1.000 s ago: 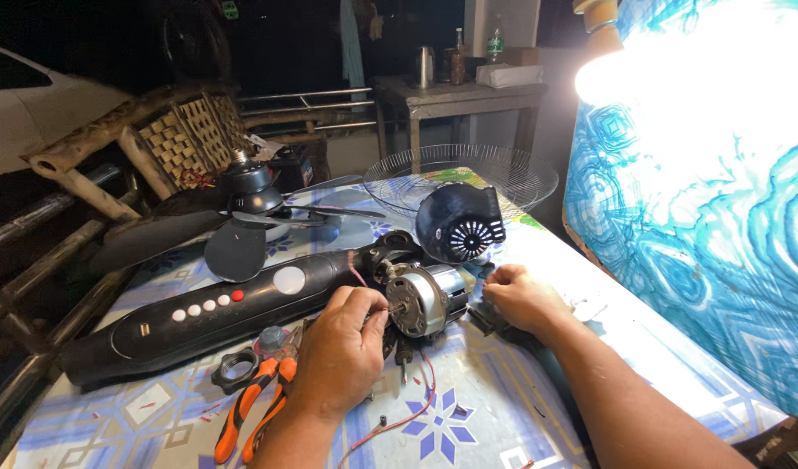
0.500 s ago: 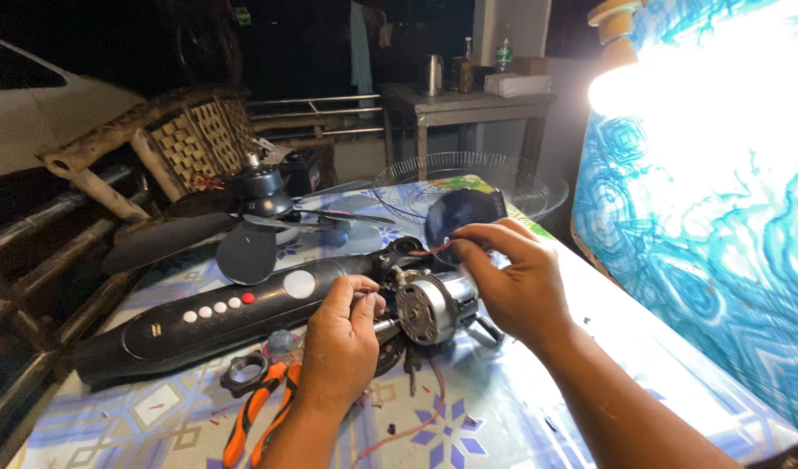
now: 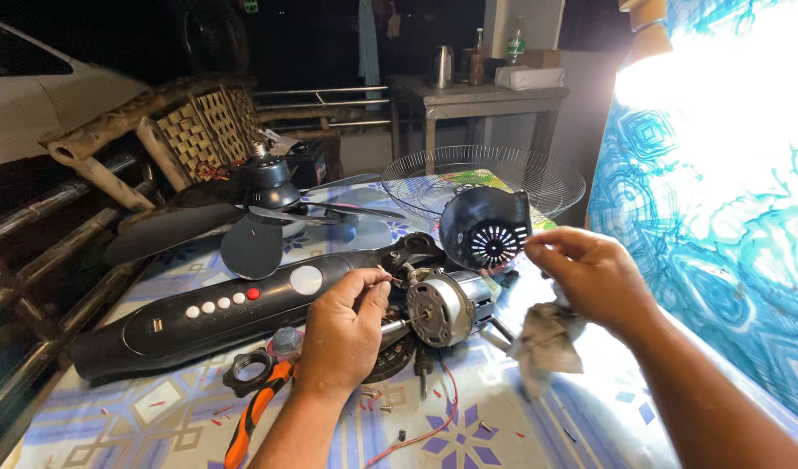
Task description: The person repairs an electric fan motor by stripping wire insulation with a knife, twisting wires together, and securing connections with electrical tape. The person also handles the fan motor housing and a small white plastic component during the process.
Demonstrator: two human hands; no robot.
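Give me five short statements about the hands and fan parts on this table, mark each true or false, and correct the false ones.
1. The left hand rests at the shaft end of the silver fan motor. True.
2. The right hand grips the orange-handled pliers. False: the pliers lie on the tablecloth near the left wrist; the right hand holds a crumpled grey rag.
3. The black motor cover is fitted over the motor. False: it stands apart, behind the motor.
4. The wire fan guard lies at the table's far end. True.
5. The black fan body carries only white buttons. False: one is red.
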